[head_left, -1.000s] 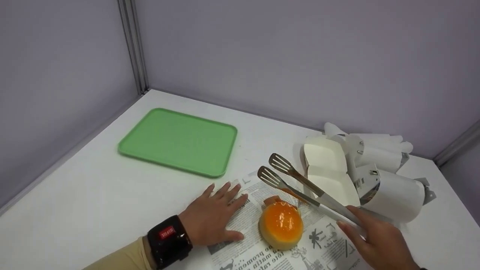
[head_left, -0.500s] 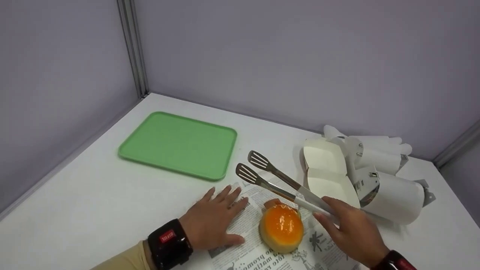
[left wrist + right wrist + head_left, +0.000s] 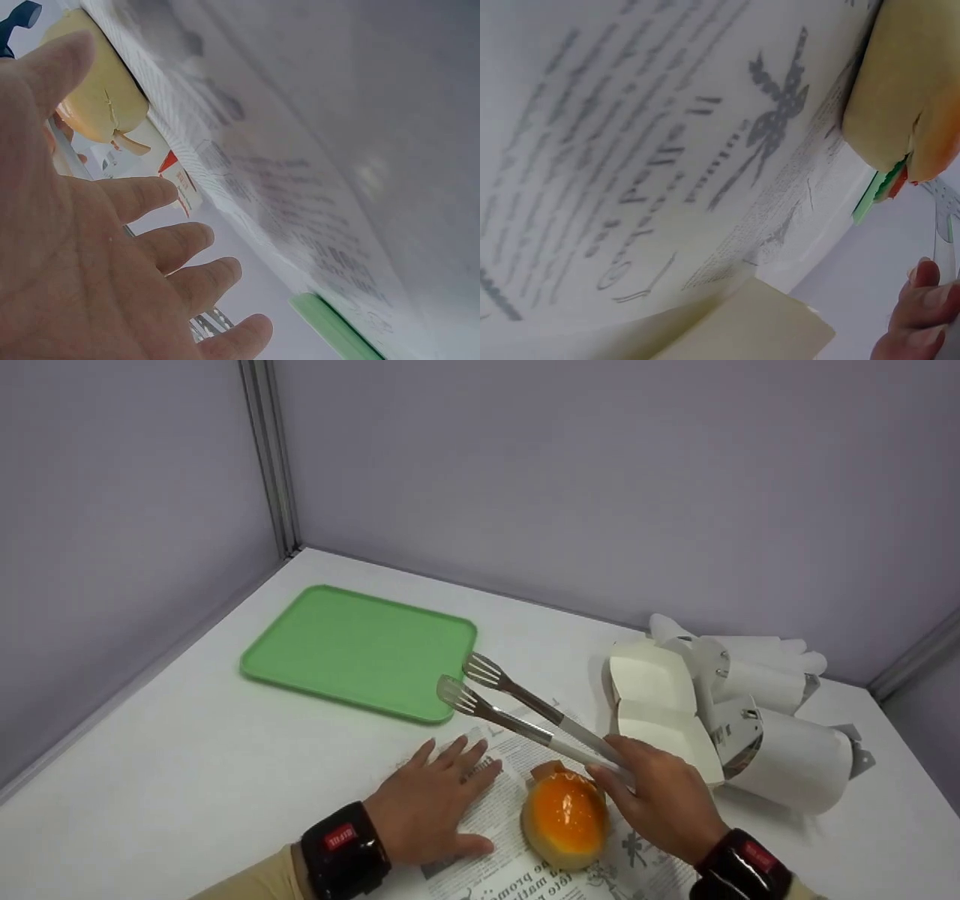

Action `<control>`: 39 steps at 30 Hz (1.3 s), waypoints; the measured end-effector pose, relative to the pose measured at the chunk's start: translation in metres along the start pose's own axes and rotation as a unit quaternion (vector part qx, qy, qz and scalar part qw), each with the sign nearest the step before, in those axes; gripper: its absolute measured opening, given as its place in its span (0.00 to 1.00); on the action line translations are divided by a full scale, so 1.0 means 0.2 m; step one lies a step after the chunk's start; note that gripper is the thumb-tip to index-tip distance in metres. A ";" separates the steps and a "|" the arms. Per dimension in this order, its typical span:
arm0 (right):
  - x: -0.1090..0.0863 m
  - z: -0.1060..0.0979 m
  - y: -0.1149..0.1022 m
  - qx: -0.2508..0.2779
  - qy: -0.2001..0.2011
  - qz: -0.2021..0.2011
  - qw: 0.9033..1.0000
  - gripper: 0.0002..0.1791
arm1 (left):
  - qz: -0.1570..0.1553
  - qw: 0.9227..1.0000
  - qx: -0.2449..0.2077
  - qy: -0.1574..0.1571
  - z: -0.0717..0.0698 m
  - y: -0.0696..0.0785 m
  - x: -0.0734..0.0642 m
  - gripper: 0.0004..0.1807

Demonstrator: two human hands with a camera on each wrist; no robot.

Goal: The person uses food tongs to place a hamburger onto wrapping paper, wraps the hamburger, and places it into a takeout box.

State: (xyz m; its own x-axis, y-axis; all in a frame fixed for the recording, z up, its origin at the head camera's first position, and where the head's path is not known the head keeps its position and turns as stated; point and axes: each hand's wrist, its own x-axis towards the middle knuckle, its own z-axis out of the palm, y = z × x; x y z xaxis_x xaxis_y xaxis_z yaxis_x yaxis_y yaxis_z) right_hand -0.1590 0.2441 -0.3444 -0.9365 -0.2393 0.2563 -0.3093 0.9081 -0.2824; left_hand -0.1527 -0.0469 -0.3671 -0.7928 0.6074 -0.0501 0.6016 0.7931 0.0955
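Observation:
My left hand (image 3: 427, 810) lies palm down with spread fingers at the left edge of a printed newspaper-style paper sheet (image 3: 510, 784). A filled bread bun (image 3: 566, 814) with a glossy orange top sits on the sheet, to the right of the left thumb. In the right wrist view, green and red filling shows at the bun's (image 3: 900, 97) split. My right hand (image 3: 667, 802) grips metal serving tongs (image 3: 534, 703) with white handles. The tongs' slotted tips stand apart, with nothing between them, and overlap the near right corner of a green tray (image 3: 360, 652).
To the right of the sheet stands an open white food box (image 3: 656, 690) of card. White cylindrical pieces (image 3: 795, 765) with metal brackets lie beside it. Pale partition walls (image 3: 562, 495) border the white table (image 3: 225, 765) at the back and sides.
My right hand has moved left with the tongs, past the bun's far side, bringing the tips from over the paper to the tray's corner. The left hand stays in place.

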 end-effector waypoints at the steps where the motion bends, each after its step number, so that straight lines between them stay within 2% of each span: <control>1: 0.01 0.00 -0.01 0.001 -0.003 -0.002 1.000 0.22 | -0.001 1.000 -0.001 -0.002 0.00 0.00 0.00 0.50; 18: 0.26 0.07 -0.13 -0.004 -0.041 -0.021 0.999 0.25 | -0.001 1.000 -0.007 -0.014 -0.02 0.03 0.02 0.49; 29: 0.38 0.11 -0.20 -0.001 -0.047 -0.032 0.998 0.25 | 0.007 1.000 0.000 -0.003 -0.02 0.04 0.01 0.49; 39: 0.45 0.14 -0.25 0.013 -0.060 -0.043 0.997 0.17 | 0.007 1.000 -0.011 -0.022 -0.01 0.04 0.02 0.48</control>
State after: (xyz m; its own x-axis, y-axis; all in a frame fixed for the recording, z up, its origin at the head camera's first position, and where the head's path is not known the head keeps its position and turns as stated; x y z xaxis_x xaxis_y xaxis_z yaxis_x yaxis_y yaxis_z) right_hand -0.2329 0.1667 -0.3332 -0.9187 -0.3574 0.1680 -0.3925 0.8733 -0.2886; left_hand -0.1506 -0.0380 -0.3637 -0.7794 0.6197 -0.0925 0.6094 0.7841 0.1177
